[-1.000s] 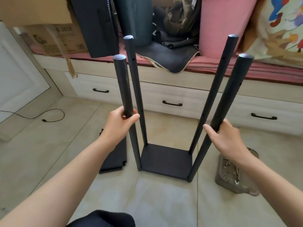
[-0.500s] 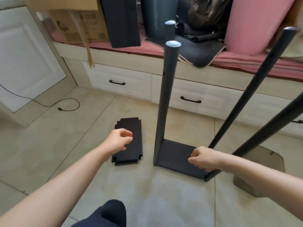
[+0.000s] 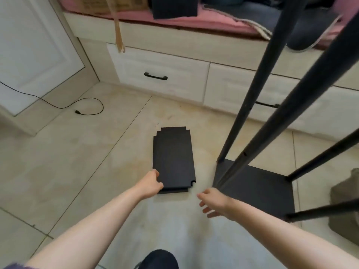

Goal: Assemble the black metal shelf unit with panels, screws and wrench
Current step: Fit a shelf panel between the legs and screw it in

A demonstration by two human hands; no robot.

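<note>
Now that both hands have let go of the upright black metal poles [image 3: 258, 98], the left hand [image 3: 150, 184] grips the near left corner of the flat black notched shelf panel [image 3: 172, 158] lying on the floor just left of the half-built frame's black base panel [image 3: 258, 187], while the right hand [image 3: 212, 201] reaches toward it, fingers spread and empty; fitting the next shelf looks imminent.

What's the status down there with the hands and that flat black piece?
Left hand gripping near corner of shelf panel on floor. Right hand open, beside it, holding nothing. Shelf frame standing just right, apart.
</note>
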